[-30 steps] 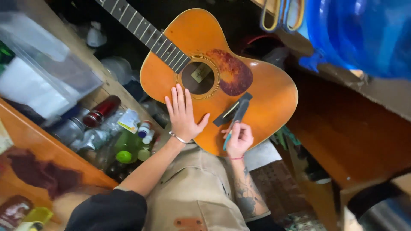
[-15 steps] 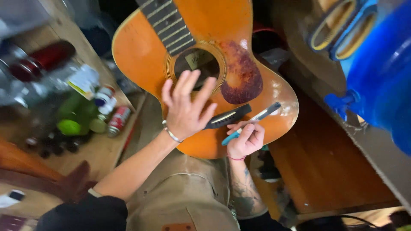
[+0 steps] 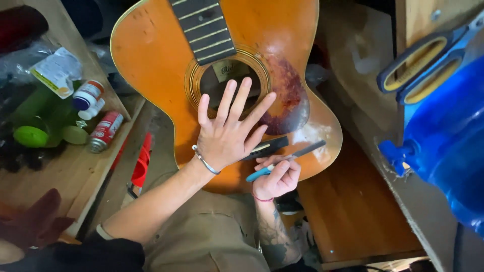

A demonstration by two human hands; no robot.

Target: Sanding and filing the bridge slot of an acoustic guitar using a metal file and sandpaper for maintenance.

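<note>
Guitar (image 3: 166,60) lies face up across the person's lap, its orange top filling more of the view than a second ago as the head has leaned closer. Left hand (image 3: 229,133) rests flat with fingers spread, now nearer the soundhole (image 3: 222,80) and covering part of the dark bridge (image 3: 269,147). Right hand (image 3: 276,179) is clenched around a thin blue-handled file (image 3: 287,160), its tip laid just past the bridge. Cans (image 3: 103,132) and bottles stand on the wooden bench (image 3: 65,176) at left.

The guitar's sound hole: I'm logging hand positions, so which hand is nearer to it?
Left. The left hand lies flat on the guitar, fingers over the sound hole. The right hand is lower, by the bridge, holding a blue-handled tool.
</note>
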